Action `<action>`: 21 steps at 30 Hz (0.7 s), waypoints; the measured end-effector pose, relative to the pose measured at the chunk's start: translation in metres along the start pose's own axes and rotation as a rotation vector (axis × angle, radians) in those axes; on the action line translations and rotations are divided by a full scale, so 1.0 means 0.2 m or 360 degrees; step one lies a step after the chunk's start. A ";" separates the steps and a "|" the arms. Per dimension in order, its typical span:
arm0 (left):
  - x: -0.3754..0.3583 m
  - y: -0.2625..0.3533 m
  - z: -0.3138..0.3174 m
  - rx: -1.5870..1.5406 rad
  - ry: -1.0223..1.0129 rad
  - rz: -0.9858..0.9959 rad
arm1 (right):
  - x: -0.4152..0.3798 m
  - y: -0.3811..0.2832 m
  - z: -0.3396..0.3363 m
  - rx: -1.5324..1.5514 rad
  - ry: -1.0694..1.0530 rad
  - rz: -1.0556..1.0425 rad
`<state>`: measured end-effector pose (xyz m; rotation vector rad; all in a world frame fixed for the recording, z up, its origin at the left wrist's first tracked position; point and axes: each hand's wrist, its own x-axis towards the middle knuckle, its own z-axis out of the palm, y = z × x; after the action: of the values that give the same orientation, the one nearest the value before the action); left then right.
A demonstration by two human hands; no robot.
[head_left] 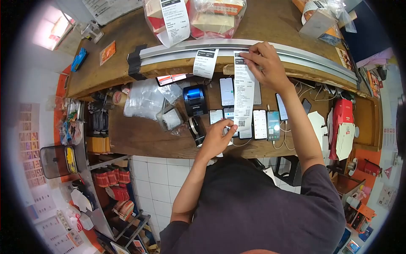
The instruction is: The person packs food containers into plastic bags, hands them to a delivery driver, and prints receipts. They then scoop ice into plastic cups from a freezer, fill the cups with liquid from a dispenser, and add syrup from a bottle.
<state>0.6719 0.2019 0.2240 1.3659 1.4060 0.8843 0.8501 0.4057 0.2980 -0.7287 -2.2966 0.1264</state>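
A long printed receipt (pixel 243 91) hangs from a metal rail (pixel 169 51) on the raised shelf's front edge. My right hand (pixel 268 65) is closed at the receipt's top, with thumb and fingers pinching it against the rail. Down at the receipt's lower left edge, my left hand (pixel 218 137) has its thumb and index fingertip close together on the paper. A shorter receipt (pixel 206 63) hangs from the same rail, to the left. Behind the long receipt, several phones lie on the desk, among them a white-screened phone (pixel 260 125) and a teal-screened phone (pixel 273 125).
A black-and-blue receipt printer (pixel 195 100) and a tape dispenser (pixel 196 130) stand left of the phones. Clear plastic bags (pixel 144 99) lie farther left. On the shelf above sits a bagged order (pixel 218 19) with another receipt (pixel 175 25). Charging cables (pixel 285 135) run at right.
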 end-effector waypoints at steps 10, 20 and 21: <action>-0.43 -0.16 -0.29 -0.0107 0.0426 -0.0302 | 0.01 -0.04 0.03 -0.0324 0.0005 -0.0060; -1.83 -0.35 -0.85 -0.0379 0.1611 -0.0409 | 0.06 -0.40 0.26 -0.0263 0.0468 0.0082; -1.96 -0.32 -0.88 -0.0309 0.1709 -0.0150 | 0.09 -0.64 0.40 0.0022 0.0457 0.0102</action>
<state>0.4550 -0.1726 0.2708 0.6295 2.0498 1.7684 0.7270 0.3171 0.2861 -0.7612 -1.9991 0.0625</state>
